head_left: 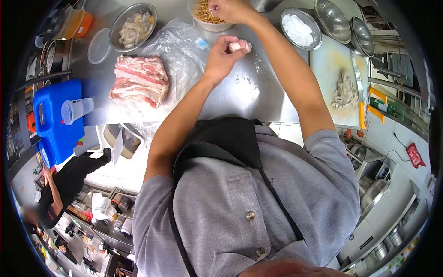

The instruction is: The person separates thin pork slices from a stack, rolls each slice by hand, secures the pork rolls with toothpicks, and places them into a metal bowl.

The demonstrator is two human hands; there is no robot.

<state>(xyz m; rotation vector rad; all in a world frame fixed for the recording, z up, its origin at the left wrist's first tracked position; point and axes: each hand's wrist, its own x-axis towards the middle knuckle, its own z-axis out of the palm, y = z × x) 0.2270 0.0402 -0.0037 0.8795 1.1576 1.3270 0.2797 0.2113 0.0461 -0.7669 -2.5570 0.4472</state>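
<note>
My left hand (220, 59) is closed around a small roll of pink and white meat (240, 46), held just over the steel table. Further away, my right hand (233, 10) reaches over a white tub (213, 27) of thin brown sticks that look like toothpicks (203, 13). Its fingers are pinched together at the sticks; whatever lies between them is too small to make out. On the clear plastic sheet (182, 60) left of my left hand lies a large slab of raw, fatty meat (140, 81).
A steel bowl of pale meat pieces (134, 27) stands back left, a bowl of white powder (301, 30) back right. A cutting board (323, 78) carries a crumpled cloth (346, 90) and a yellow-handled knife (361, 113). Left are a blue jerrycan (60, 120) and another person (69, 177).
</note>
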